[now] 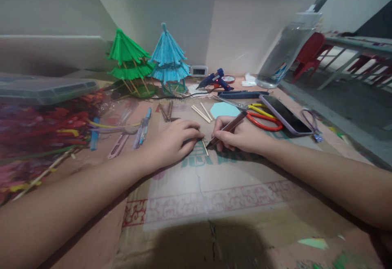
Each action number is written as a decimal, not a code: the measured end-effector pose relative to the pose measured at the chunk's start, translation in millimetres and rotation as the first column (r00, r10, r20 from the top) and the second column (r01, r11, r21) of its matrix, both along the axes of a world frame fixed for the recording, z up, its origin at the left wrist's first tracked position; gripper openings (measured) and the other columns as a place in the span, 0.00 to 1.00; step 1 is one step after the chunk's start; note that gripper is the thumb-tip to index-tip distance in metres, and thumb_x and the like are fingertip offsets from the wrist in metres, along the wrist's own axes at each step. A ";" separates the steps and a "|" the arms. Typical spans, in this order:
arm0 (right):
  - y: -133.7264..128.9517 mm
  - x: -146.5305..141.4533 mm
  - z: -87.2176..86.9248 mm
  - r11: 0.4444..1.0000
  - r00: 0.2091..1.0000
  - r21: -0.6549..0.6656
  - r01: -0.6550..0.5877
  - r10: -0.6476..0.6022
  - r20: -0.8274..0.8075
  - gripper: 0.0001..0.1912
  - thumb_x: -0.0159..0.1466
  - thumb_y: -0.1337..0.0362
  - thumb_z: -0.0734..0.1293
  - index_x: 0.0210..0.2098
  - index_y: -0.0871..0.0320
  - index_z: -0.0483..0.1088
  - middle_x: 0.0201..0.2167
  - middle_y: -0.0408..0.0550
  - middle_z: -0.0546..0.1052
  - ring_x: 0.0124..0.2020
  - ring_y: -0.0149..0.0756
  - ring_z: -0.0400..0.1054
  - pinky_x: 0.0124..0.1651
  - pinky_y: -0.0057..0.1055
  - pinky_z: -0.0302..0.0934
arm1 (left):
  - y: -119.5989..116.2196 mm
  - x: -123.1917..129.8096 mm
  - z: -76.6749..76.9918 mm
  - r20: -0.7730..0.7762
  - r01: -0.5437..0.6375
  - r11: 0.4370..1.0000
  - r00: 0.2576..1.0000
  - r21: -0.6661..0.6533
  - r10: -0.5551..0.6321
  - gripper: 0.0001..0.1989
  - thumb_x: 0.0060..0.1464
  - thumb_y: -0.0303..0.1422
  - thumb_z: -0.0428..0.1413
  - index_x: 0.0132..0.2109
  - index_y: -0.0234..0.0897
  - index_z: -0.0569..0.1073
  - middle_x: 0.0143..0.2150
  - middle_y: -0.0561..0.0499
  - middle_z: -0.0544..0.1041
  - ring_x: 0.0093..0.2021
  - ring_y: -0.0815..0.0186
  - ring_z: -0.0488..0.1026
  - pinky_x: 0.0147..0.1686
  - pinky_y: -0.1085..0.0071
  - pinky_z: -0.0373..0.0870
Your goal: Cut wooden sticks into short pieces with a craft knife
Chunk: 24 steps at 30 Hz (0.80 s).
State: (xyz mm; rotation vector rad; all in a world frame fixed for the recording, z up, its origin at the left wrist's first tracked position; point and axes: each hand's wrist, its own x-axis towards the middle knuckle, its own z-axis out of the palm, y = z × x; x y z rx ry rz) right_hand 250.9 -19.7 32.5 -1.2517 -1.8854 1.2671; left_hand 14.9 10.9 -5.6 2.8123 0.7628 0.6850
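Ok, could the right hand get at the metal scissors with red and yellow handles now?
Probably yes: the scissors lie beyond the right hand with nothing between, but the dark brown pen in its grip would likely need setting down.

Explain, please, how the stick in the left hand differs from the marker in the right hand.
The stick is pale and thin; the marker is brown and thicker. The stick lies low in the left hand, while the marker leans, tip down, in the right hand. Both look straight.

Forearms (101, 187) angled inward; left hand (180, 140) seemingly pinching, right hand (239, 136) curled.
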 end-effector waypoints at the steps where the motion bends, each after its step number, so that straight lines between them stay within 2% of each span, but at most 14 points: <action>1: -0.3 0.2 0.6 1.000 1.000 -0.009 -0.005 0.005 0.005 0.06 0.61 0.66 0.66 0.30 0.56 0.64 0.19 0.41 0.75 0.15 0.25 0.61 0.17 0.21 0.54 | 0.1 -0.1 -0.1 0.001 0.000 1.000 1.000 0.001 0.000 0.15 0.65 0.28 0.50 0.53 0.39 0.78 0.58 0.42 0.76 0.58 0.53 0.72 0.58 0.51 0.71; 7: -0.1 0.9 -0.4 1.000 1.000 0.022 -0.014 0.014 -0.018 0.06 0.62 0.65 0.67 0.31 0.57 0.64 0.20 0.41 0.76 0.15 0.24 0.60 0.17 0.20 0.54 | -0.3 -0.1 -0.2 -0.013 -0.010 1.000 1.000 0.007 0.010 0.15 0.65 0.28 0.50 0.54 0.40 0.78 0.58 0.43 0.76 0.58 0.54 0.72 0.57 0.52 0.71; 14: -0.8 2.3 1.5 0.997 0.997 -0.035 -0.072 0.071 -0.020 0.08 0.60 0.64 0.67 0.29 0.56 0.63 0.18 0.42 0.75 0.15 0.24 0.62 0.18 0.21 0.54 | 0.1 -0.1 -0.4 -0.016 -0.008 1.000 1.000 0.017 0.009 0.15 0.65 0.28 0.50 0.53 0.39 0.78 0.58 0.43 0.76 0.58 0.54 0.72 0.58 0.53 0.71; 20: -0.8 1.4 -0.5 0.999 0.999 -0.011 -0.032 0.032 -0.023 0.06 0.61 0.64 0.67 0.30 0.57 0.64 0.19 0.41 0.75 0.15 0.24 0.61 0.18 0.20 0.54 | -0.8 0.8 0.6 -0.012 -0.014 1.000 1.000 -0.005 0.014 0.15 0.65 0.28 0.51 0.53 0.40 0.78 0.58 0.44 0.76 0.58 0.55 0.72 0.58 0.54 0.70; 24: -1.5 3.6 -0.2 0.994 0.995 -0.056 -0.090 0.088 -0.043 0.07 0.60 0.64 0.67 0.30 0.57 0.63 0.19 0.41 0.76 0.16 0.24 0.62 0.18 0.20 0.54 | -0.7 0.4 -0.5 -0.003 -0.016 1.000 1.000 0.003 0.016 0.15 0.65 0.28 0.51 0.53 0.40 0.78 0.57 0.43 0.76 0.58 0.55 0.73 0.57 0.55 0.71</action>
